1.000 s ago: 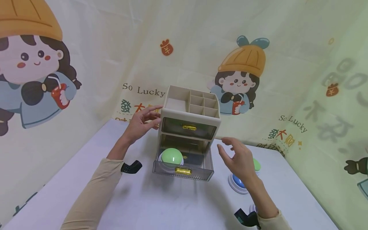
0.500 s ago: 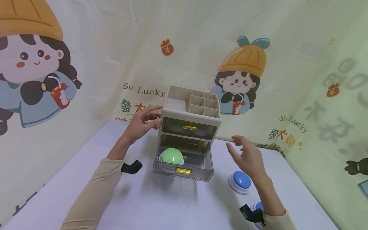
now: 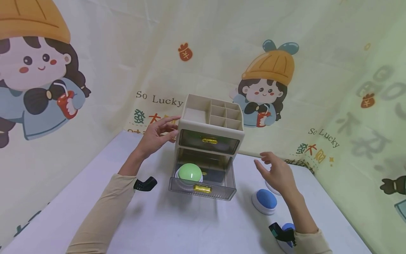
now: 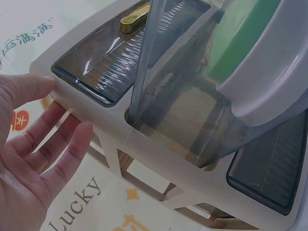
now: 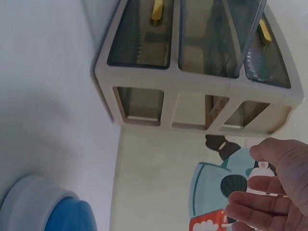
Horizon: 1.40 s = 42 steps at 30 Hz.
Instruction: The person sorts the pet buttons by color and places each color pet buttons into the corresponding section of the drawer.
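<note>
A beige desktop drawer organizer (image 3: 211,127) stands on the white table, its middle drawer (image 3: 203,190) pulled out. In that drawer sits a round green push button (image 3: 190,172) with a white base. My left hand (image 3: 156,137) rests its thumb and fingertips at the organizer's left side, fingers relaxed; the left wrist view shows the thumb (image 4: 41,89) at the edge beside the upper drawer. To the right of the organizer, my right hand (image 3: 277,174) is held above the table, fingers loosely bent, holding nothing. A blue push button (image 3: 266,199) lies below it.
Another blue push button (image 3: 288,231) is near the right wrist, partly covered by the black wrist camera (image 3: 280,233). A white button base (image 3: 272,187) shows partly behind my right hand. A cartoon-printed curtain (image 3: 209,70) hangs behind the table.
My right hand has moved right, away from the organizer, uncovering the blue buttons and covering the green one behind it. My left hand, the organizer and its drawer have stayed put.
</note>
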{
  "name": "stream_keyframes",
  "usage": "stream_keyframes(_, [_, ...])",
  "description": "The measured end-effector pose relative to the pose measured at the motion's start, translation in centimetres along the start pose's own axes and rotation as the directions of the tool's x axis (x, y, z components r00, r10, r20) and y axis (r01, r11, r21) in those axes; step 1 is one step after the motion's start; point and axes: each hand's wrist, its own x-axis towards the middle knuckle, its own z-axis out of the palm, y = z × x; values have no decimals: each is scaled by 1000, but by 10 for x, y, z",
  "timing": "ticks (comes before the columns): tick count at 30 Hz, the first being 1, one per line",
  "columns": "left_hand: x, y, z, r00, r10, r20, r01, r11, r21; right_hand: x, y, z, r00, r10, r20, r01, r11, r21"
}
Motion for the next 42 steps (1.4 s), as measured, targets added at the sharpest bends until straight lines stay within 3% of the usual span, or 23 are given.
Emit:
stream_keyframes(21, [0, 0, -1, 1000, -9, 0, 9, 1000, -9, 12, 52, 2, 994, 68, 90, -70, 997, 20])
stream_keyframes(42, [0, -2, -1, 1000, -1, 5, 1, 1000, -9, 6, 99, 9, 980, 138, 147, -155, 981, 117])
